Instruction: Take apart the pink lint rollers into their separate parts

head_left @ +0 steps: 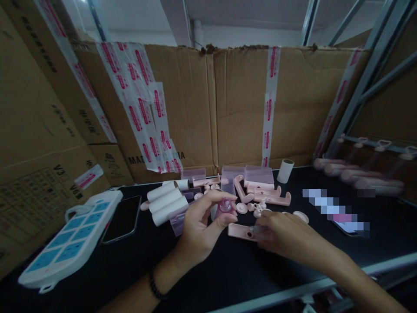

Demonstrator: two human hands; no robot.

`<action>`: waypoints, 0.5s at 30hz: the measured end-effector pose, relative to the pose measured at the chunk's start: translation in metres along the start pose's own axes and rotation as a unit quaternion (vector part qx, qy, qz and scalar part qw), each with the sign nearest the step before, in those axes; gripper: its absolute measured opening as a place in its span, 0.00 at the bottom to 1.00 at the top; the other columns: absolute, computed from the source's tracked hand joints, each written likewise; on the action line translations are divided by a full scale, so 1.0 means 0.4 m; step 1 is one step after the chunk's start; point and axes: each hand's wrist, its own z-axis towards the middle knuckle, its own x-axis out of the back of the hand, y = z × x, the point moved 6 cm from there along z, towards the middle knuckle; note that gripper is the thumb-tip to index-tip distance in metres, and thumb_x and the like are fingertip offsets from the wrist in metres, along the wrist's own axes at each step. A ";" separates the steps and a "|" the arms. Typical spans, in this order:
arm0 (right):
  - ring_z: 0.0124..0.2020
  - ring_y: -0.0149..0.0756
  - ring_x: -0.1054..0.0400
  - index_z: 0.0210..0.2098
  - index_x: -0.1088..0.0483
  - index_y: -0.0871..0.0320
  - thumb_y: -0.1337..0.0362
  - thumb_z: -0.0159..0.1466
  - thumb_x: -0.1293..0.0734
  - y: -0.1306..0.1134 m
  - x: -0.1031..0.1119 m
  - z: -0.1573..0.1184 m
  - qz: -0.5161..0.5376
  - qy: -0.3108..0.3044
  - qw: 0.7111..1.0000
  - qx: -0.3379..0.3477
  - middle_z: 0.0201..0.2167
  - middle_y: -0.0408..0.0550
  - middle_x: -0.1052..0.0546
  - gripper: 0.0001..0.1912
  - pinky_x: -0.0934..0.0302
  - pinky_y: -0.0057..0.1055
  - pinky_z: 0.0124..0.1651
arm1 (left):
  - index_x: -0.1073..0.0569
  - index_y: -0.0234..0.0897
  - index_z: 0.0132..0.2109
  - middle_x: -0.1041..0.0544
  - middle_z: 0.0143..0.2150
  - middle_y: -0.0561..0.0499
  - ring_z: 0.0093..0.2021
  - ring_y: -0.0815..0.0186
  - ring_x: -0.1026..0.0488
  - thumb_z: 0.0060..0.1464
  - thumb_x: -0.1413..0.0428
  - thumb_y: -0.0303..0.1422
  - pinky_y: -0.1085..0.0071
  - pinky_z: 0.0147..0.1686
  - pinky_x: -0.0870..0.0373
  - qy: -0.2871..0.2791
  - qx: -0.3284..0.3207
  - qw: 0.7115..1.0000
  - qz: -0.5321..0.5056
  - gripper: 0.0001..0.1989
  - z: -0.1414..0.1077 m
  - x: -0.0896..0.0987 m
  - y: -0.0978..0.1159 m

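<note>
My left hand (203, 221), with a black bead bracelet at the wrist, pinches a small translucent pink round part (225, 205) between thumb and fingers. To its right, my right hand (280, 230) is closed around one end of a flat pink plastic piece (239, 231) with a dark hole, low over the black table. A small clear part shows by its fingertips. Behind both hands lie pink hook-shaped pieces (272, 195), small pink discs (241, 208) and translucent purple boxes (259, 174).
White tubes (169, 204) lie left of my hands, and another tube (286, 171) stands at the back. A phone (123, 219) and white power strip (73, 239) are at left. Assembled pink items (374, 176) line the right. Cardboard (241, 108) walls the back.
</note>
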 end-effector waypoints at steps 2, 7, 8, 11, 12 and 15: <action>0.42 0.45 0.22 0.42 0.21 0.52 0.62 0.62 0.28 0.002 0.000 0.004 0.000 -0.002 1.000 0.010 0.44 0.49 0.19 0.08 0.43 0.31 0.38 | 0.22 0.41 0.51 0.21 0.41 0.48 0.32 0.68 0.24 0.61 0.36 0.39 0.74 0.28 0.30 0.001 0.026 0.999 -0.038 0.14 -0.001 -0.003 -0.006; 0.40 0.44 0.22 0.46 0.22 0.50 0.54 0.65 0.29 0.011 0.010 0.002 0.016 0.059 0.998 0.024 0.46 0.50 0.20 0.12 0.38 0.31 0.38 | 0.21 0.38 0.49 0.19 0.37 0.49 0.30 0.68 0.24 0.61 0.36 0.42 0.74 0.30 0.26 0.047 0.080 0.989 -0.119 0.15 0.018 0.005 -0.011; 0.39 0.43 0.22 0.48 0.22 0.50 0.54 0.67 0.30 0.014 0.016 -0.001 0.025 0.085 0.996 0.016 0.47 0.50 0.20 0.13 0.37 0.32 0.39 | 0.21 0.38 0.48 0.19 0.37 0.49 0.34 0.67 0.22 0.60 0.35 0.42 0.74 0.35 0.24 0.067 0.087 0.984 -0.138 0.15 0.024 0.012 -0.013; 0.45 0.46 0.23 0.52 0.24 0.50 0.54 0.71 0.36 0.011 0.049 -0.020 0.076 0.177 0.981 -0.001 0.49 0.51 0.20 0.14 0.34 0.38 0.47 | 0.21 0.37 0.46 0.17 0.39 0.49 0.42 0.66 0.20 0.57 0.33 0.40 0.73 0.44 0.23 0.112 0.119 0.964 -0.208 0.14 0.042 0.029 -0.023; 0.49 0.46 0.24 0.52 0.25 0.50 0.55 0.72 0.36 0.002 0.062 -0.028 0.105 0.201 0.974 0.005 0.50 0.50 0.20 0.14 0.35 0.40 0.51 | 0.22 0.37 0.45 0.17 0.40 0.49 0.42 0.66 0.20 0.57 0.32 0.39 0.73 0.45 0.23 0.121 0.131 0.957 -0.230 0.13 0.046 0.032 -0.028; 0.56 0.43 0.26 0.57 0.27 0.50 0.55 0.72 0.35 -0.040 0.093 -0.055 0.213 0.226 0.949 0.060 0.54 0.48 0.21 0.16 0.36 0.37 0.57 | 0.23 0.38 0.44 0.16 0.42 0.50 0.40 0.69 0.20 0.56 0.32 0.36 0.75 0.43 0.24 0.135 0.157 0.940 -0.271 0.11 0.049 0.034 -0.042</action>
